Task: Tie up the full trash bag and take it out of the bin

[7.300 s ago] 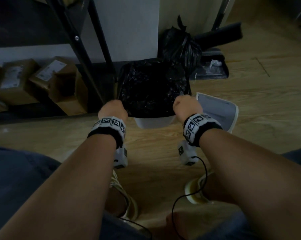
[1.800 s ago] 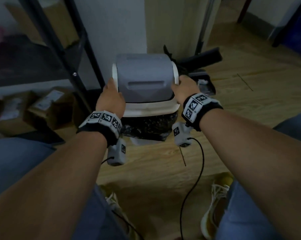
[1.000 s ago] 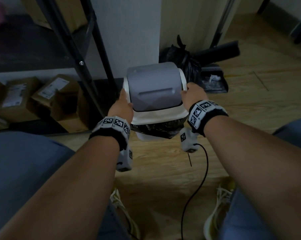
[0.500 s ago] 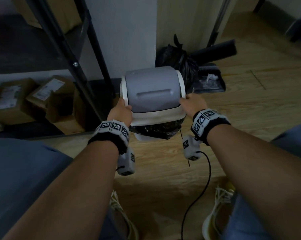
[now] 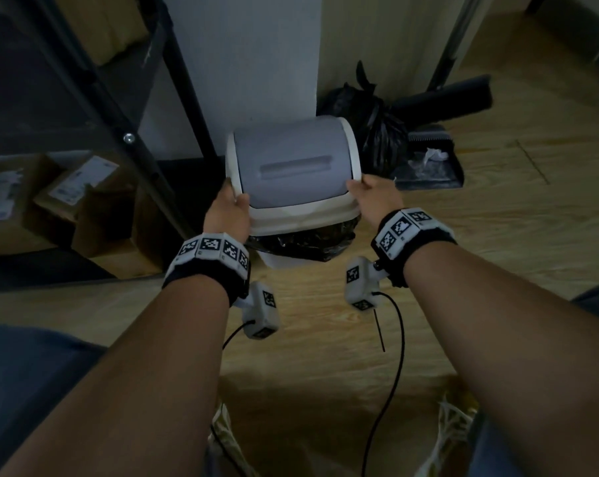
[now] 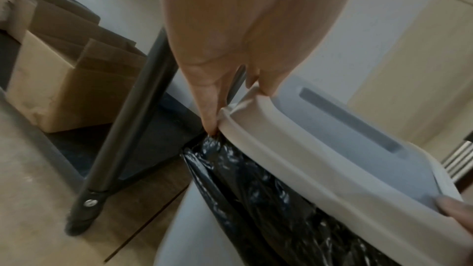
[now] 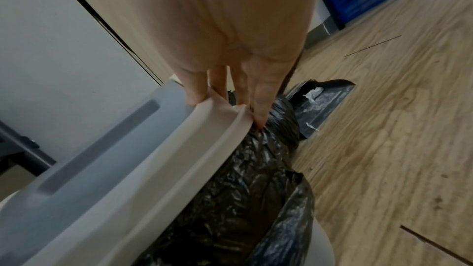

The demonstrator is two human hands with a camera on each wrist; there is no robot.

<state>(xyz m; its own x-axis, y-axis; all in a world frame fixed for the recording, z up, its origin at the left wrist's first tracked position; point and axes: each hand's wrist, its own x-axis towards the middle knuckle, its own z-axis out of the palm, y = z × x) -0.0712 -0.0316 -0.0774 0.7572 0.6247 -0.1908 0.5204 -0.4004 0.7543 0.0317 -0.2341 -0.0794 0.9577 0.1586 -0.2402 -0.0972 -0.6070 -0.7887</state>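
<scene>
A white bin lid [image 5: 292, 166] with a grey swing flap sits on top of the white bin [image 5: 277, 261]. A black liner [image 5: 301, 241] is folded over the bin's rim below it. My left hand [image 5: 227, 210] grips the lid's left edge [image 6: 345, 139], thumb on top and fingers [image 6: 210, 104] at the rim. My right hand [image 5: 373, 194] grips the right edge [image 7: 128, 149] the same way, fingers [image 7: 261, 104] down against the liner [image 7: 230, 189]. A tied black trash bag [image 5: 370, 122] stands on the floor behind the bin at the right.
A black dustpan [image 5: 429, 163] and a brush handle [image 5: 442, 98] lie right of the tied bag. A black shelf leg [image 5: 146, 149] and cardboard boxes [image 5: 67, 197] stand close on the left. The white wall is just behind the bin. My shoes [image 5: 453, 425] are on the wooden floor.
Earlier the lid lay on the floor at the right with my hands at the liner's rim. Now it sits on the bin, and both hands have slid toward its near corners.
</scene>
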